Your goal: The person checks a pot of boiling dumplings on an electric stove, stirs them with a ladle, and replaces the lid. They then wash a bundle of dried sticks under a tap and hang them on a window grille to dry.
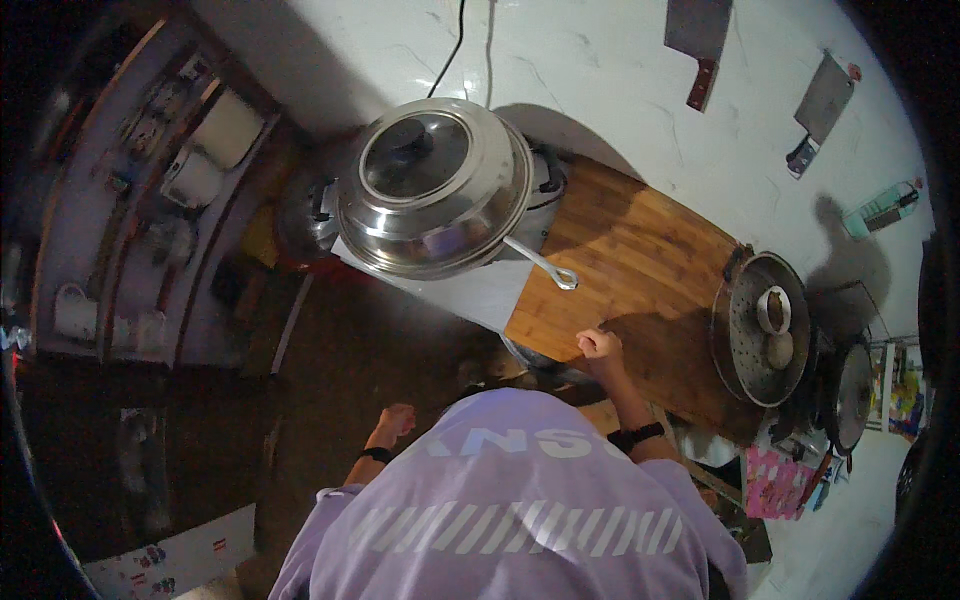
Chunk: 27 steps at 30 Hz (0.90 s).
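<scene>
Over the front edge of a wooden cutting board (622, 232) is my right hand (600, 351), its fingers curled in and nothing visible in them. My left hand (400, 420) hangs lower at my left side, loosely fisted and apart from the furniture. Ahead stands a large pot with a domed stainless steel lid (442, 225), which has a dark glass centre and a black knob. From beside its rim a metal utensil handle (551, 270) with a looped end reaches over the board. The utensil's other end is hidden.
A perforated metal steamer tray (739, 330) leans at the board's right end. Two cleavers (697, 45) and a green-handled grater (881, 210) hang on the marbled wall. A dark pan (853, 397) stands farther right. Shelves (105, 247) with containers line the left side.
</scene>
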Each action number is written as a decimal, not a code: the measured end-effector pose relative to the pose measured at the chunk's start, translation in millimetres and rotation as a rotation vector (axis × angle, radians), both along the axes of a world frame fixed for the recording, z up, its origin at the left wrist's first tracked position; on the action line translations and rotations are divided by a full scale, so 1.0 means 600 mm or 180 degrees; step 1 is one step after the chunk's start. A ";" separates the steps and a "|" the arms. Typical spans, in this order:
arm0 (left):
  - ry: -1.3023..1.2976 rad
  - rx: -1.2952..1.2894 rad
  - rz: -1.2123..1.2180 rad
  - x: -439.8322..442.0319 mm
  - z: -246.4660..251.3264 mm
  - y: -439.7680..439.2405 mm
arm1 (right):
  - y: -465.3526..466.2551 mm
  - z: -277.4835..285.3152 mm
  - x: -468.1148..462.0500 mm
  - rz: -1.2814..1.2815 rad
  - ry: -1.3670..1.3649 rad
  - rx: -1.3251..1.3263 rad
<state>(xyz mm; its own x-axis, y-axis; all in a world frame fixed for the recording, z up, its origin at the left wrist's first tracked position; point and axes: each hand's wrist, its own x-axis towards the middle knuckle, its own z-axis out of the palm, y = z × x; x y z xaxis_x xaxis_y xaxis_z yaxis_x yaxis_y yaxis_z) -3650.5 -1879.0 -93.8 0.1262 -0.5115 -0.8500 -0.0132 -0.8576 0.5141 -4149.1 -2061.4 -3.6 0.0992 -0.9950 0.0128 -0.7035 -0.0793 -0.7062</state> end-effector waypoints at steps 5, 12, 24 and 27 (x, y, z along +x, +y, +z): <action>0.0204 -0.1017 -0.0257 -0.008 0.028 0.038 | 0.028 -0.017 -0.002 -0.0097 -0.0370 -0.0193; -0.0220 -0.0007 0.0294 -0.041 0.056 -0.031 | 0.048 -0.014 -0.019 -0.0104 -0.0812 0.0286; -0.1274 -0.0910 -0.0910 -0.020 0.138 -0.176 | 0.005 0.058 0.038 -0.0325 -0.1095 0.0535; -0.1584 -0.1419 -0.0989 0.007 0.176 -0.208 | -0.037 0.080 0.053 -0.1176 -0.2325 0.0251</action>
